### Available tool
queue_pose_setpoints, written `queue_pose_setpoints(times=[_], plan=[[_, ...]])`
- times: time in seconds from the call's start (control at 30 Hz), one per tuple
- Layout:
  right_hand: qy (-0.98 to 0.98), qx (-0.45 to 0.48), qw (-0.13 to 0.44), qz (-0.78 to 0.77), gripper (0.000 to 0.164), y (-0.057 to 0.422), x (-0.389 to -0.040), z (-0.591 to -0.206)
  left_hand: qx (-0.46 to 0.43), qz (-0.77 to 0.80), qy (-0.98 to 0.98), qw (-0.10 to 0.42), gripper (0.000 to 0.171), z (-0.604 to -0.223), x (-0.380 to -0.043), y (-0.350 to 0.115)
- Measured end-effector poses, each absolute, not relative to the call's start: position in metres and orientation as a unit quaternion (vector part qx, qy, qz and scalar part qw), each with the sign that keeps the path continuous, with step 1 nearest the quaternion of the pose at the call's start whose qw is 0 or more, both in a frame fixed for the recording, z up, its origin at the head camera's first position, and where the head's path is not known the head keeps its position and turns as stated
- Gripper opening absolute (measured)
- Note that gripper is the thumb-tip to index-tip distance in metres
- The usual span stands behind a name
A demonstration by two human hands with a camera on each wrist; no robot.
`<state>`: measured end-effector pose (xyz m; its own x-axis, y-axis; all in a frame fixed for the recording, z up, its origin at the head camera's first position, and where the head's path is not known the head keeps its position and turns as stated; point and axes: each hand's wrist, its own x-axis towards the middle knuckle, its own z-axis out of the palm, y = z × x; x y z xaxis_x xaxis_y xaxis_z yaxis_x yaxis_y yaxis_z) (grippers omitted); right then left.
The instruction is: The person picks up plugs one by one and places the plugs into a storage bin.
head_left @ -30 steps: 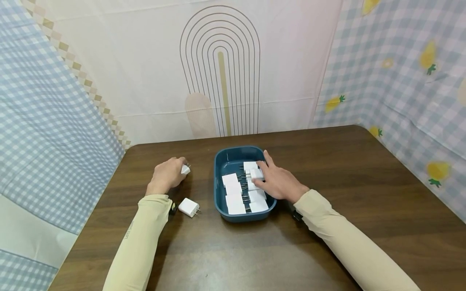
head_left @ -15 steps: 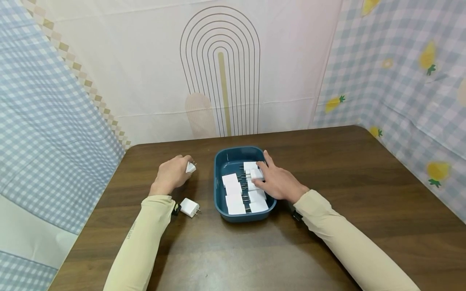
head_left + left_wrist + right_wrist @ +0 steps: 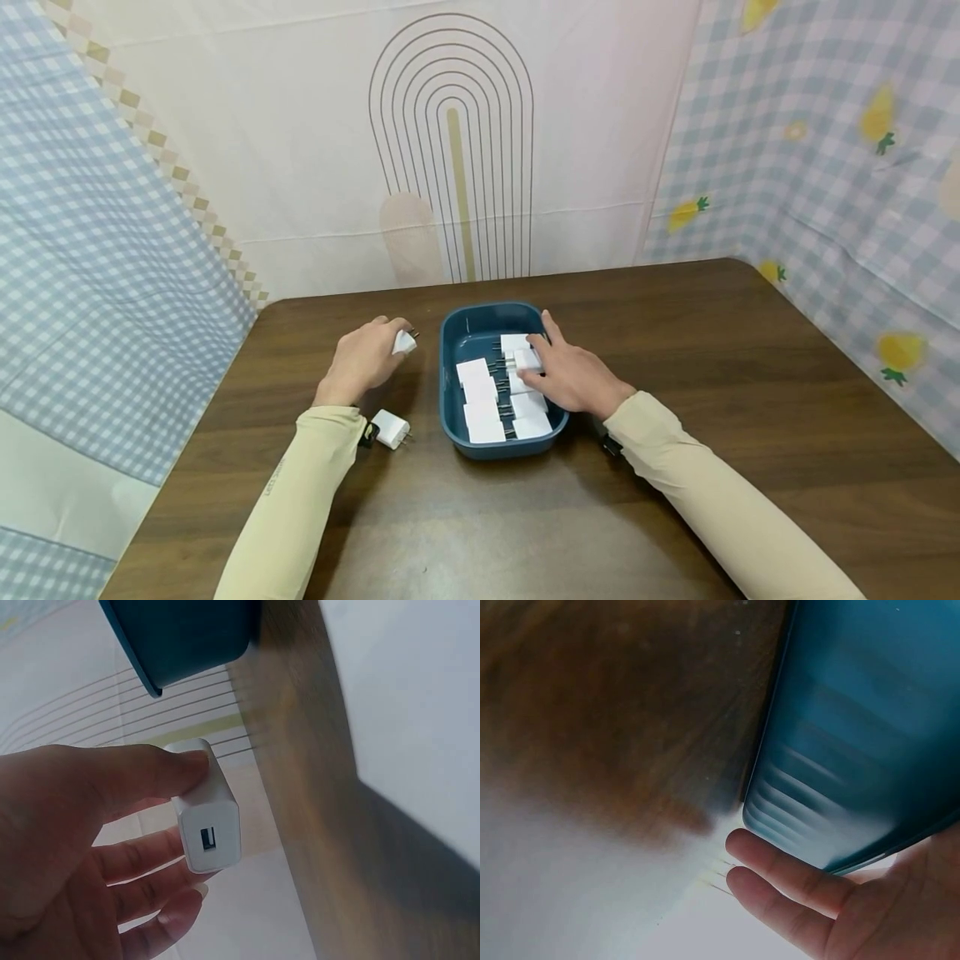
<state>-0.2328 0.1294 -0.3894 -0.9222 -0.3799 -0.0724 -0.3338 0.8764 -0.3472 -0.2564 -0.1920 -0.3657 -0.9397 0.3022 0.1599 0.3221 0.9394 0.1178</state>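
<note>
My left hand pinches a white USB wall charger between thumb and fingers, to the left of the blue tray. Its USB port faces the left wrist camera, and its prongs point right in the head view. Over the tray's right side, my right hand has thumb and index finger at opposite sides of another white charger, gripping it. Several white chargers lie in two columns inside the tray, prongs facing inward. In the right wrist view, two fingers extend outside the tray wall; the fingertips inside are hidden.
One loose white charger lies on the brown wooden table, by the left wrist and left of the tray. Patterned cloth hangs behind the table and along both sides.
My left hand has carried its charger a short way right, toward the tray. The right hand and the tray have stayed in place.
</note>
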Motion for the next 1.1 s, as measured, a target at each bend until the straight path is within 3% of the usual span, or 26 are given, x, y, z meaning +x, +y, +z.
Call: queue_pose_setpoints(times=[1.1], plan=[[0.968, -0.176, 0.081, -0.161, 0.073, 0.129, -0.234, -0.39, -0.201, -0.093, -0.969, 0.112, 0.04, -0.357, -0.251, -0.165]])
